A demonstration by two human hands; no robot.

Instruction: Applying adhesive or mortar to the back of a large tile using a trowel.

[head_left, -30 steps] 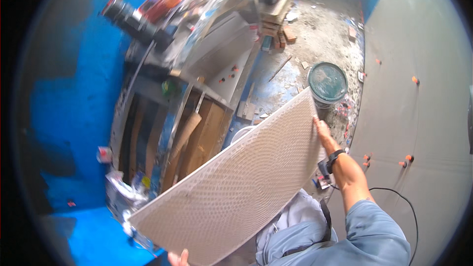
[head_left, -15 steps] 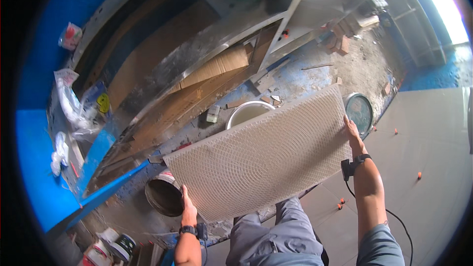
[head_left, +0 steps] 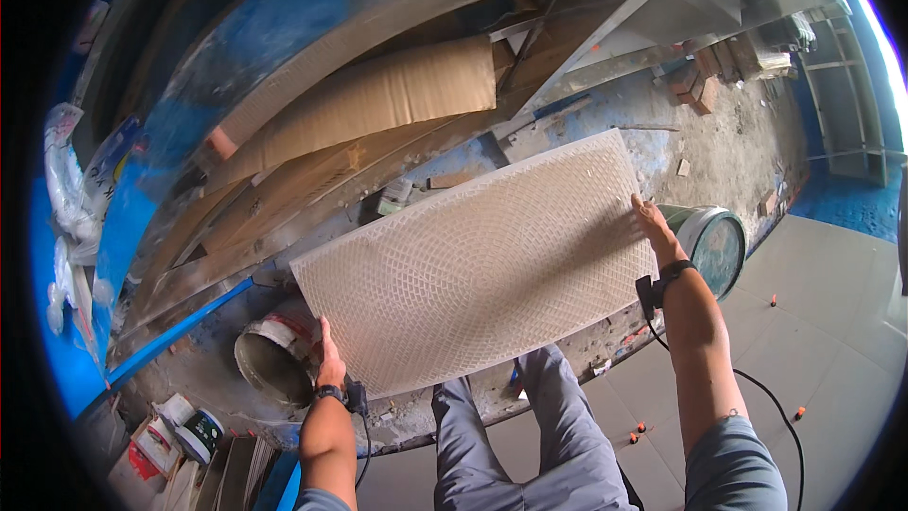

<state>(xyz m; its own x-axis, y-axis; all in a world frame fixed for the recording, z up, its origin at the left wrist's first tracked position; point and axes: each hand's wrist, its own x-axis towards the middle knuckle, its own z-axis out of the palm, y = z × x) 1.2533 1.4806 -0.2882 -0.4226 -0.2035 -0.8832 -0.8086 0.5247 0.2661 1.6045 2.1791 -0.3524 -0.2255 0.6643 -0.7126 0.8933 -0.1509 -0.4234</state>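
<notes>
As the fingers of the left hand (head_left: 330, 360) and right hand (head_left: 659, 230) are holding the waffle-textured tile (head_left: 473, 260) by its short edges, it is spanning the space before the grey trousers (head_left: 563, 416); keeping both grips even and clear of the lidded bucket (head_left: 718, 251) is probably protecting the tile's corners.

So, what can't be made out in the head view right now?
In the head view:
- Textured tile: its underside faces away.
- Left hand and right hand: parts beneath hidden by the tile.
- Open bucket: contents too dim to identify.
- Green bucket: left part covered by tile and right hand.
</notes>
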